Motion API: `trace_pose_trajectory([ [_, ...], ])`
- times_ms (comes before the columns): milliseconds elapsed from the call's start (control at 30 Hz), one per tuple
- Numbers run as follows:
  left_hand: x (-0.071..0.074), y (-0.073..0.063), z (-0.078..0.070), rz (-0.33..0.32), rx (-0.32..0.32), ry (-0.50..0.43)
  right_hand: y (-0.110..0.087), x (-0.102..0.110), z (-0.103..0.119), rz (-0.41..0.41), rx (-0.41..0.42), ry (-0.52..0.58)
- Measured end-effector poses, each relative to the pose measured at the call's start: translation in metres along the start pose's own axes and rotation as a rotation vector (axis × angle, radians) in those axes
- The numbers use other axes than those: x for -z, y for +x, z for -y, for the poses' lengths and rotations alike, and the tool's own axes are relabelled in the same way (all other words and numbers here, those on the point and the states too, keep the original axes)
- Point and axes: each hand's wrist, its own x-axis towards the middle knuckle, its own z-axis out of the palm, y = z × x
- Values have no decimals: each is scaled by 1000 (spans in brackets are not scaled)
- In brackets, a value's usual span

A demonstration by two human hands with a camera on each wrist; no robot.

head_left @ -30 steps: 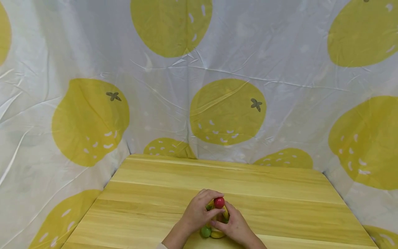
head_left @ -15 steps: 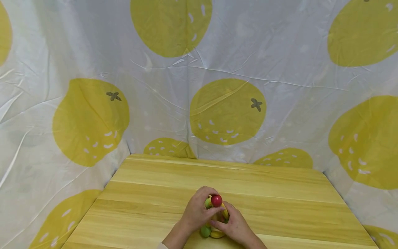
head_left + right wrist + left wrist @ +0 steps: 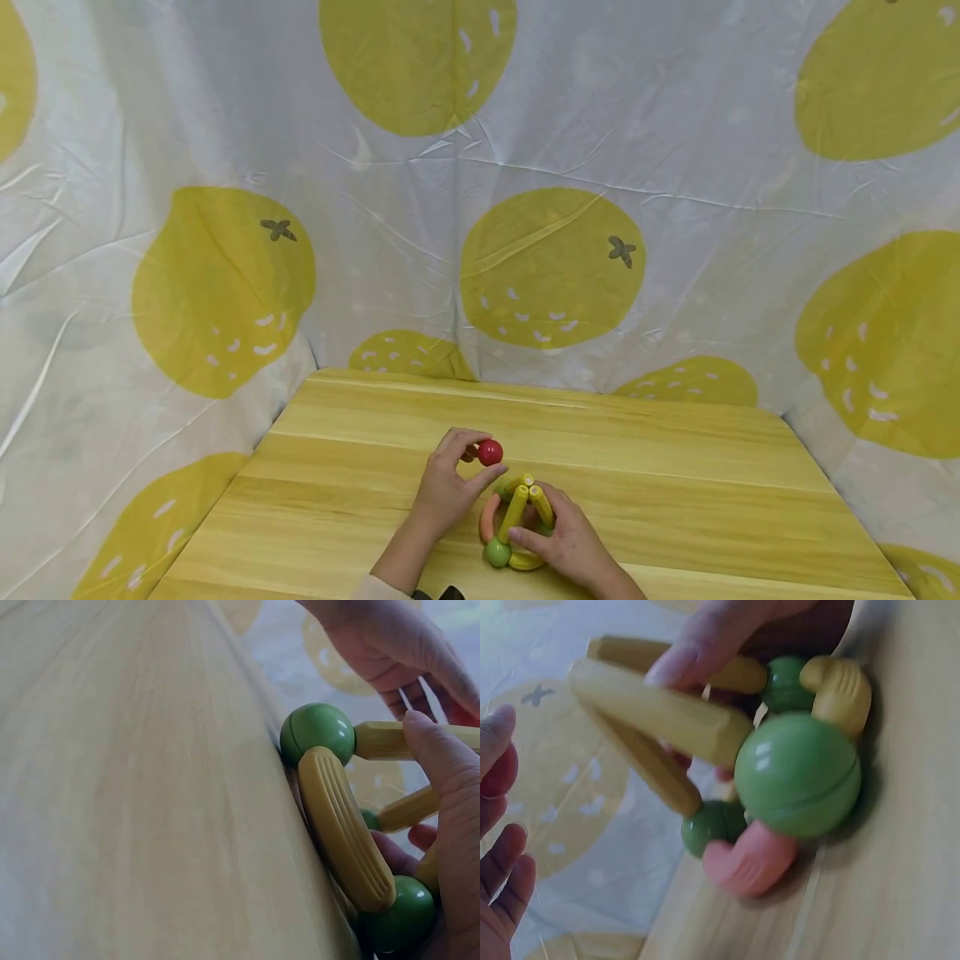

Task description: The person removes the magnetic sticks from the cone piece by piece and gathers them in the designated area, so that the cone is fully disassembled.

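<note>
My left hand [image 3: 442,492] pinches a red ball [image 3: 491,452] between thumb and fingers, up and to the left of a small toy frame. Several green balls [image 3: 799,774] form the frame's base corners, joined by curved pieces, one pink-orange [image 3: 751,859] and others yellow [image 3: 345,829]. From the corners, yellow rods [image 3: 514,515] lean inward, their pale-tipped upper ends meeting at the top. Around the frame's right side my right hand [image 3: 570,542] grips the rods, its thumb on the near one. Its other fingers are partly hidden behind the rods.
The frame stands on a light wooden table [image 3: 360,467] near its front. A white curtain with yellow lemon prints [image 3: 551,267] hangs behind the table and along both sides. A dark object [image 3: 452,593] shows beside the left sleeve at the bottom edge.
My left hand has carried the red ball off the top of the rods, up and to the left, uncovering the rod ends. The right hand keeps its grip in nearly the same place.
</note>
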Motion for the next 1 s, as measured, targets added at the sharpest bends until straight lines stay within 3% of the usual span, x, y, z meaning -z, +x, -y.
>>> trace_pose_trajectory([
  [100,3,-1,11,-21,56,29,0,0,-1,3,2,10],
  [200,7,-4,22,-21,159,60,0,0,-2,-2,1,11],
  [367,12,-10,41,20,376,82,0,0,-3,-9,-13,5],
  [467,14,-14,54,58,449,111,0,0,-3,-11,-17,-8],
  [600,15,-18,66,96,460,171,-1,1,-3,-17,-13,-22],
  [800,14,-22,70,165,483,229,-1,1,-3,-20,-9,-22],
  [1000,12,-24,71,161,499,219,0,1,-3,-21,-16,-20],
])
